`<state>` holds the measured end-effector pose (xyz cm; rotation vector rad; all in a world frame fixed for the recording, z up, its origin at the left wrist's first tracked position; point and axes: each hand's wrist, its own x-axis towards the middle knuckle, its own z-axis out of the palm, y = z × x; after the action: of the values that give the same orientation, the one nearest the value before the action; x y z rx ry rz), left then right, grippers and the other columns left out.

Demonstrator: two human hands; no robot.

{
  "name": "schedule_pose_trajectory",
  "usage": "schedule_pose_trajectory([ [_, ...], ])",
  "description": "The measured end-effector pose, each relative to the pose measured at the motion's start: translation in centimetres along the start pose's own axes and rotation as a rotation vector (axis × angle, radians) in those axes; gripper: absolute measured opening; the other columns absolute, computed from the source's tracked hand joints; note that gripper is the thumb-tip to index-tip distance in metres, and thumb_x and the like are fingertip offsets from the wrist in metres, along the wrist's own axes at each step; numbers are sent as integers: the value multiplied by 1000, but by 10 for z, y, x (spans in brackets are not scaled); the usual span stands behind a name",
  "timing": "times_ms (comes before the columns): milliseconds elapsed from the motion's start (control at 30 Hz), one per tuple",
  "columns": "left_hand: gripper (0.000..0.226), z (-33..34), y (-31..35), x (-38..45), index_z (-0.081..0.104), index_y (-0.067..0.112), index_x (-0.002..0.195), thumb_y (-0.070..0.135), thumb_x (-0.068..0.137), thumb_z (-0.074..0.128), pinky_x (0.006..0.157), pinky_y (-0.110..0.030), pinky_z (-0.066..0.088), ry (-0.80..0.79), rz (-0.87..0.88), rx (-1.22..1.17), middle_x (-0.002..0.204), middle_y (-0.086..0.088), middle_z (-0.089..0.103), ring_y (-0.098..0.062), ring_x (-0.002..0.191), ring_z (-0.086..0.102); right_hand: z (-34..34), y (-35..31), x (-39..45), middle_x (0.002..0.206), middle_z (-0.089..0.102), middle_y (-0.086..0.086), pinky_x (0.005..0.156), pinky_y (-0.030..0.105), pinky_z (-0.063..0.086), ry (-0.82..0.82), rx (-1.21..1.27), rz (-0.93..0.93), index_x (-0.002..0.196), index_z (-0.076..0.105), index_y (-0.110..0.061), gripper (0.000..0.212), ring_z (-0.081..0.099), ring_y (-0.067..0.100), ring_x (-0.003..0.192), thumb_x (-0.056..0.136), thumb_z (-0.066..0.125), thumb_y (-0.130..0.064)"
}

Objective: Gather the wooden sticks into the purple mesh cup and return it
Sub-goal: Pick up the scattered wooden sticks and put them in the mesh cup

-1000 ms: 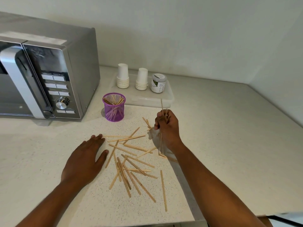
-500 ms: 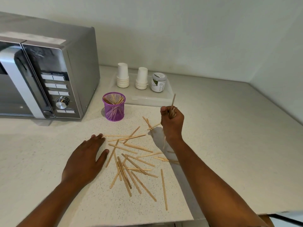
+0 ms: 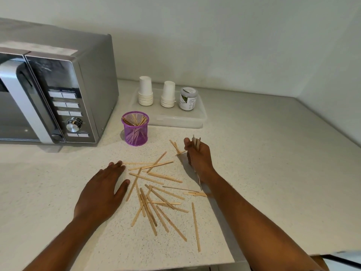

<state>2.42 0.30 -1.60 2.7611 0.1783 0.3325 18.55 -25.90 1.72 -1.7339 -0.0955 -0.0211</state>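
Note:
Several wooden sticks (image 3: 156, 194) lie scattered on the speckled counter in front of me. The purple mesh cup (image 3: 135, 128) stands upright beside the microwave, with several sticks in it. My right hand (image 3: 198, 156) grips a small bundle of sticks (image 3: 196, 142) held upright, their tips poking above my fist and lower ends trailing below my wrist; it is right of the cup and above the counter. My left hand (image 3: 103, 190) rests flat on the counter, fingers straight, just left of the scattered pile.
A silver microwave (image 3: 54, 94) fills the left side. A clear tray (image 3: 181, 119) behind the cup carries two stacks of white paper cups (image 3: 145, 91) and a small jar (image 3: 188, 98). The counter's front edge (image 3: 136, 267) is close below the sticks.
My right hand has come back down a little with its bundle, the sticks now more upright. My left hand and the cup have stayed put.

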Motion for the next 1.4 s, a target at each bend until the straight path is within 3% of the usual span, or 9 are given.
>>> schedule_pose_trajectory([
  [333,68,4,-6,3,36,27,150,62,93,24,118,-37,25,-27,14,21,157,8,32,-12,146,27,-4,-36,22,46,49,0,40,25,40,177,246,-195,73,57,-15,36,43,13,37,107,49,-22],
  [533,69,3,-5,4,35,28,150,63,92,24,118,-37,25,-35,-5,18,158,8,31,-12,146,27,0,-41,30,55,30,7,47,28,27,279,210,-313,60,34,-10,74,26,20,52,85,53,-78],
  [633,68,3,-4,2,36,29,150,62,92,25,117,-36,24,-25,-3,14,157,8,31,-12,146,27,1,-43,25,57,34,-6,55,33,32,294,91,-442,64,37,-14,58,30,13,58,93,59,-60],
  [767,64,3,-5,3,36,29,150,61,95,27,117,-36,24,-32,-3,17,158,9,31,-11,146,26,2,-35,21,58,37,-13,57,24,36,261,-21,-461,71,43,-14,42,31,5,55,96,68,-36],
  [900,63,4,-7,4,35,29,150,60,95,30,117,-40,28,-35,-5,16,158,8,31,-13,146,28,5,-17,16,56,44,-13,55,28,41,244,-3,-361,68,45,-23,41,37,8,53,88,75,-42],
  [1000,67,5,-7,4,34,31,150,65,93,26,117,-41,30,-39,-17,16,158,9,31,-14,146,29,3,5,15,60,57,5,57,39,52,189,5,-236,72,54,-15,42,56,33,54,85,79,-45],
  [1133,71,4,-6,4,35,30,150,67,90,22,117,-42,31,-38,-20,18,158,9,31,-15,146,29,1,13,19,55,54,-6,59,36,47,77,-103,-153,63,54,-25,38,53,17,54,90,74,-44],
  [1233,66,2,-3,4,39,27,148,61,93,28,117,-38,29,-19,6,17,156,8,35,-11,145,28,2,8,24,58,57,2,63,39,47,15,-226,-114,64,57,-12,50,57,17,58,94,64,-51],
  [1400,66,1,-3,3,39,28,148,62,93,28,117,-38,29,-29,0,2,156,9,34,-10,145,28,1,-1,26,53,44,0,53,31,35,28,38,70,63,50,-19,44,39,13,47,91,73,-44],
])
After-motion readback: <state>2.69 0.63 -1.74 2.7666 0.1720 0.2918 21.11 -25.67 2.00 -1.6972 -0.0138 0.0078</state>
